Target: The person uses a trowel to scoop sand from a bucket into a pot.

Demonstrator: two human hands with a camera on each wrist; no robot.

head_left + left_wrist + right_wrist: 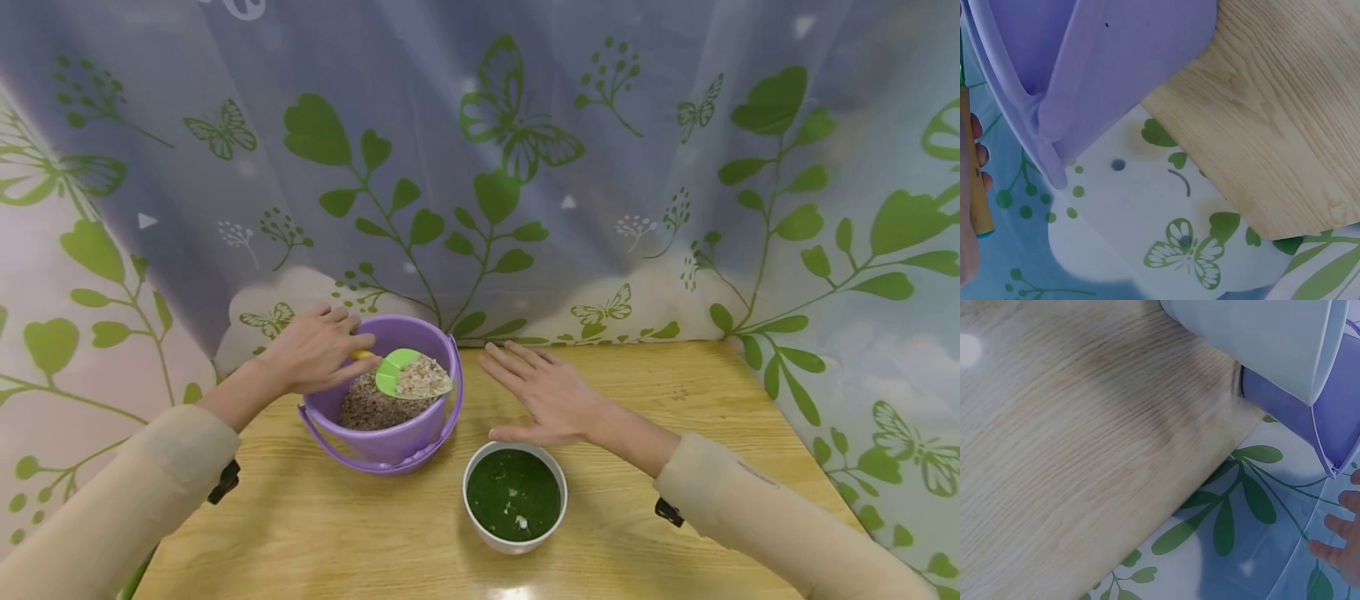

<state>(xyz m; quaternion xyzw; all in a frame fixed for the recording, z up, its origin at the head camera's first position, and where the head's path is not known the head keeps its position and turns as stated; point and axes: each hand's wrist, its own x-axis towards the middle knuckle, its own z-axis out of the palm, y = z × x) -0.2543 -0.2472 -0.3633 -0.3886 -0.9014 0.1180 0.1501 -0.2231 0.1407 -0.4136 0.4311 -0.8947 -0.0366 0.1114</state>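
The left hand (311,354), left of centre in the head view, grips the yellow handle (363,355) of the green scoop (390,372); the left wrist view shows fingertips curled round that handle at its left edge. The scoop is over the mouth of the purple pail (416,333), with pale grains (422,379) heaped in its blade and a darker, coarse fill (371,408) below it in the pail. Its long axis runs almost straight across the picture, dipping a little to the right, so the blade lies right of the grip and the tip comes up to the pail's right rim; whether it touches that rim I cannot tell. The relation that seems to count most is tip to bowl: the white bowl (510,546), holding something green (517,492) with a few pale specks, stands at lower centre, to the lower right of the tip, while the tip points more rightward than down at it. The right hand (547,396), right of centre, holds nothing, its fingers straight and aimed to the upper left. It is the nearer hand to the bowl, its thumb just above the bowl's upper rim in the picture; contact there is unclear.
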